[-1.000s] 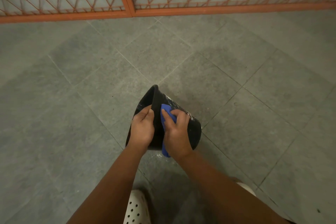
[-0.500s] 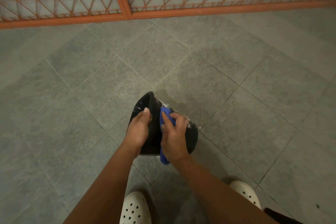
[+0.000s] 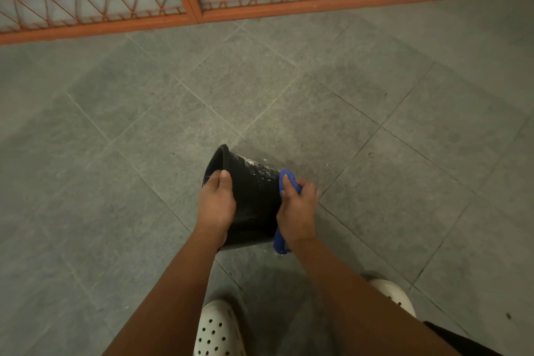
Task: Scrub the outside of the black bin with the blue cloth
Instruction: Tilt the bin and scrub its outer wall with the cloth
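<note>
The scrubbing is under way. The round black plastic bin (image 3: 251, 205) is tipped on its side low over the grey stone-tiled floor (image 3: 144, 124), with its open mouth turned to the person's left and its narrower base to the right. Whether it rests on the tiles or hangs just above them I cannot tell. The left hand (image 3: 216, 202) grips the rim and steadies it. The right hand (image 3: 296, 208) is curled round the crumpled blue cloth (image 3: 286, 179) and presses it on the outer wall at the base end, a tail of cloth hanging below the wrist. The hands sit apart, the bin's dark wall between them.

White soapy streaks (image 3: 257, 167) lie on the upper side of the wall (that stretch looks worked, I would judge), while the near side shows bare and glossy. To my mind the next move calls for a stroke along the wall toward the rim, then a turn of the bin to bring up an unscrubbed face.

An orange metal lattice gate (image 3: 185, 17) runs across the far side, well apart, and two white perforated clogs (image 3: 216, 326) stand under the arms. Nothing blocks the cloth, though the left hand covers a patch of rim, and a soapy bin could slip.
</note>
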The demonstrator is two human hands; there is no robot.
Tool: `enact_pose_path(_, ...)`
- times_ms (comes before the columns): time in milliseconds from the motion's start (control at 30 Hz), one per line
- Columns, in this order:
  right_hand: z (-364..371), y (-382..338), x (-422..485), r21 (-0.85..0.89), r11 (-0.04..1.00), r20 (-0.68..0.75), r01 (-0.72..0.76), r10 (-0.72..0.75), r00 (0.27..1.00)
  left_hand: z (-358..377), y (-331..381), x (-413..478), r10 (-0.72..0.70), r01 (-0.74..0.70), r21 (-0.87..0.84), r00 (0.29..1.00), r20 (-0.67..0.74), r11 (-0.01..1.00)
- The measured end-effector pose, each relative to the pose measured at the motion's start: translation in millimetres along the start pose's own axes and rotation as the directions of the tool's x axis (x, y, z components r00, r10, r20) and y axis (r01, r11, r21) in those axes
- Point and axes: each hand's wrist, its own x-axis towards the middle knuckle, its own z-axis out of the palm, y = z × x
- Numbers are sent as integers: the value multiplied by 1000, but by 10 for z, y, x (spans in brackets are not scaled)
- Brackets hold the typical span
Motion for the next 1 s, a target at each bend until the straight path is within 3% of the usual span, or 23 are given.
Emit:
enact_pose_path(100, -31, -172, -99, 125, 992, -22, 29, -26, 999, 0, 12, 18, 6, -5, 17, 1000, -28, 1000)
enact_pose_path(233, -58, -7, -182, 94, 957, 42, 273, -278, 960, -23, -13, 26, -20, 21, 27, 999, -46, 999)
enact_pose_path(400, -114, 238, 47, 122, 991, 109, -47, 33, 993, -11, -23, 40, -2, 2, -3, 998, -55, 1000)
enact_pose_path(467, -103, 175, 29, 21, 997, 126, -71, 68, 990, 2, -15, 38, 20, -19, 14, 998, -63, 1000)
enact_pose_path(567, -27, 138, -113, -11, 999, 66, 32, -31, 997, -19, -14, 34, 60, -56, 59, 997, -57, 997)
enact_pose_path(667, -63, 190, -197, 39, 997, 148, 60, -65, 987, -37, -25, 39, 74, -69, 101, 996, -43, 993)
enact_pose_path(767, -106, 327, -142, -95, 981, 133, 170, -157, 979, -22, -4, 37, 80, -74, 124, 996, -40, 989)
enact_pose_path(900, -154, 507, 7, -130, 991, 90, -41, 53, 994, -45, -23, 73, 78, -72, 112, 996, -51, 991)
enact_pose_path(1000, -234, 733, 44, -46, 962, 139, -268, 272, 952, -48, -46, 79, 79, -71, 149, 996, -49, 986)
